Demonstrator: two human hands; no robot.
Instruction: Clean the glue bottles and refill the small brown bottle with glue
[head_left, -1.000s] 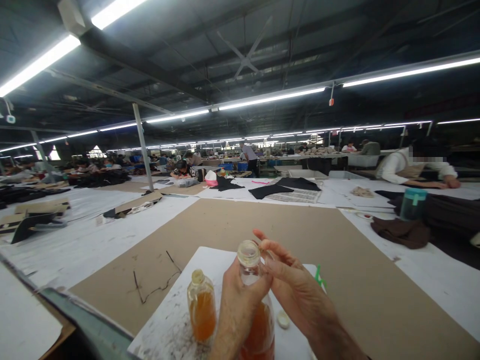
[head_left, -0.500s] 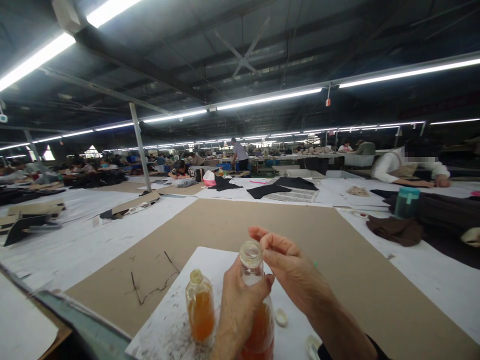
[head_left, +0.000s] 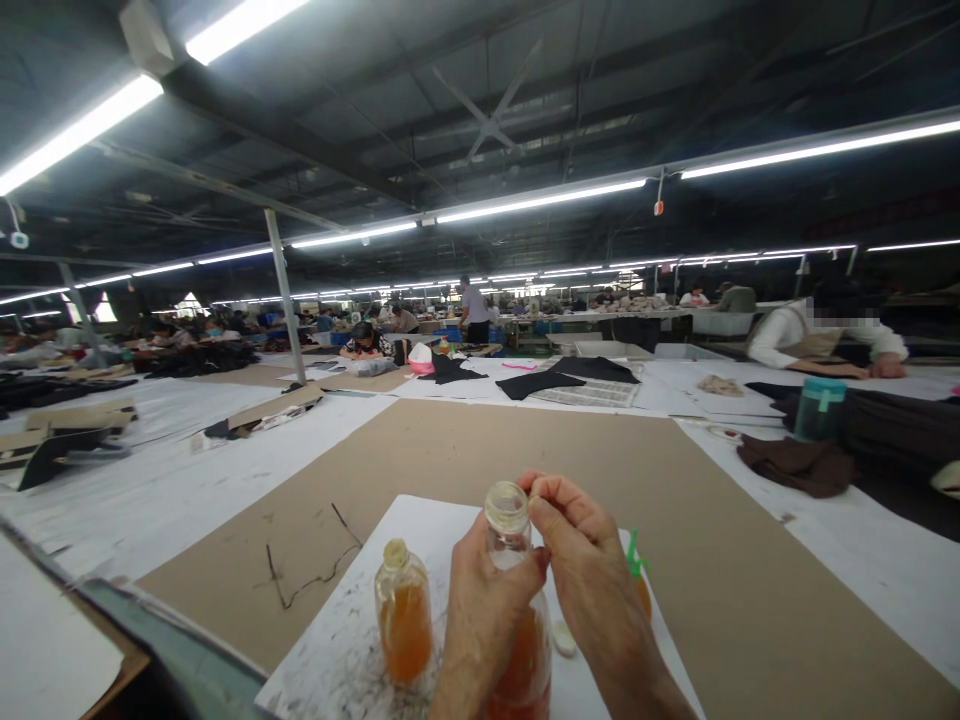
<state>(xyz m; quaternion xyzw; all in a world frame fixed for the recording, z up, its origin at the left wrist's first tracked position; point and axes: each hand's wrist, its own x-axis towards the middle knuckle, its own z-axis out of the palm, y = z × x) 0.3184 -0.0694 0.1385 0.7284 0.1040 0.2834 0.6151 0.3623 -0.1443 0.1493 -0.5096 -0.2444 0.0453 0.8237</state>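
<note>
My left hand (head_left: 491,600) is wrapped round the neck of a clear bottle (head_left: 517,660) with orange-red liquid in it. The bottle stands upright and uncapped, its open mouth facing up. At the right side of the rim, the thumb and fingertips of my right hand (head_left: 589,560) are pinched together; whatever is between them is too small to make out. A smaller bottle (head_left: 403,615) of orange liquid stands to the left. Beside the held bottle lies a white cap (head_left: 564,638). Partly hidden behind my right hand is a container with a green nozzle (head_left: 634,553).
The bottles stand on a stained white sheet (head_left: 322,640) over brown paper (head_left: 300,520). A bent dark wire (head_left: 311,580) lies to the left. Brown cloth (head_left: 795,466) and a teal-lidded cup (head_left: 820,408) are at the right, near a seated co-worker (head_left: 787,335).
My right hand has moved in and its fingers have closed at the bottle's rim. The green nozzle behind it now shows more. The left hand keeps its hold.
</note>
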